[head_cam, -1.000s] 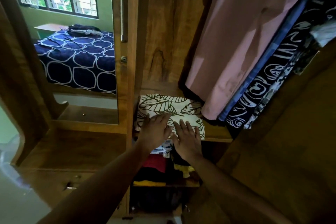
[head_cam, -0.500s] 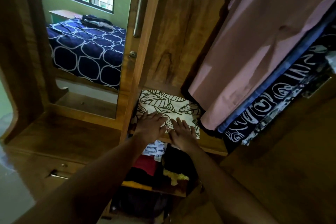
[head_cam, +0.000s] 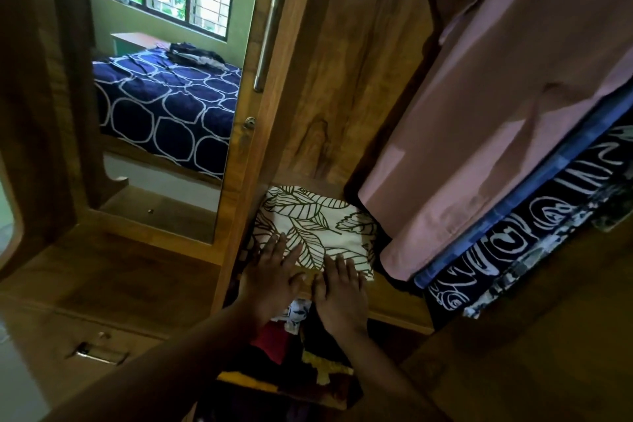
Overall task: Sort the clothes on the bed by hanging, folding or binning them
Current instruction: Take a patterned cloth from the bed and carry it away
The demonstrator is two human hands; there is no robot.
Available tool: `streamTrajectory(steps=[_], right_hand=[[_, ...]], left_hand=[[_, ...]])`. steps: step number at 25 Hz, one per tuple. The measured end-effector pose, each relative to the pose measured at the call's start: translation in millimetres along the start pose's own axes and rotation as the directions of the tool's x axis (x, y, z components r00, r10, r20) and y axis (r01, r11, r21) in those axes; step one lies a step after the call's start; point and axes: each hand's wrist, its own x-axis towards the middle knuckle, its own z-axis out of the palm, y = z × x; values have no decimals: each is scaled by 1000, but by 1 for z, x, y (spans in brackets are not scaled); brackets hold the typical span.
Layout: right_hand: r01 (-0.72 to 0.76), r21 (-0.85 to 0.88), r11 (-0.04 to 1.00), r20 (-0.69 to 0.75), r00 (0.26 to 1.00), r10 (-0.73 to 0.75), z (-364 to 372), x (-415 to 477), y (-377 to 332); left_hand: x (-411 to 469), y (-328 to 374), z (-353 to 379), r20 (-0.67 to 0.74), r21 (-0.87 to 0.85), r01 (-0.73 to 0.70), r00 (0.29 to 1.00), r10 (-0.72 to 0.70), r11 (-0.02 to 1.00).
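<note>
Both hands have drawn back slightly toward the shelf's front edge; the fingertips stay on the cloth.

Left hand (head_cam: pixel 274 279): grip spread, fingers straight and flat, tips resting on the near left part of the folded leaf-print cloth (head_cam: pixel 308 219). Right hand (head_cam: pixel 340 298): same, grip spread, palm over the shelf lip, fingertips on the cloth's near edge. Nothing pinched by either.

Cloth: cream, woven look, dark outlined leaves, folded to a rough rectangle. Lies flat on the wooden shelf (head_cam: pixel 394 305) inside the wardrobe, against the left wall.

Hanging just right of it: pink garment (head_cam: pixel 479 134), smooth and matte, hem near the cloth's right end; then a blue garment (head_cam: pixel 513 223); then a navy fabric with white scrawl print (head_cam: pixel 513 252).

Lower shelf, under the hands: a crumpled white printed piece (head_cam: pixel 296 313), red fabric (head_cam: pixel 272 339), yellow-and-dark fabric (head_cam: pixel 325 367). No writing readable.

Wardrobe door: wood grain, a brushed metal bar handle (head_cam: pixel 269 38), a mirror panel (head_cam: pixel 205 195). Mirror shows the bed (head_cam: pixel 164 113), navy cover with white rounded outlines, and dark clothes (head_cam: pixel 195 55) heaped at its far end.
</note>
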Motion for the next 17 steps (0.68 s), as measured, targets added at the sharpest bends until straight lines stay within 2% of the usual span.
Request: streamTrajectory(steps=[3, 5, 10, 13, 17], right_hand=[[-9, 85, 996, 182, 983, -7, -12, 24, 5], [-16, 102, 995, 228, 974, -8, -15, 40, 9], [-26, 86, 996, 259, 966, 3, -10, 66, 7], [-34, 59, 998, 327, 945, 13, -12, 81, 7], [-53, 45, 998, 384, 923, 32, -16, 99, 8]], left_hand=[[19, 2, -5, 150, -58, 87, 986, -78, 995], [35, 1, -5, 177, -85, 124, 978, -108, 989], [69, -6, 7, 120, -176, 145, 985, -125, 974], [83, -11, 14, 50, -148, 114, 993, -108, 982], [91, -14, 12, 60, -119, 108, 993, -102, 987]])
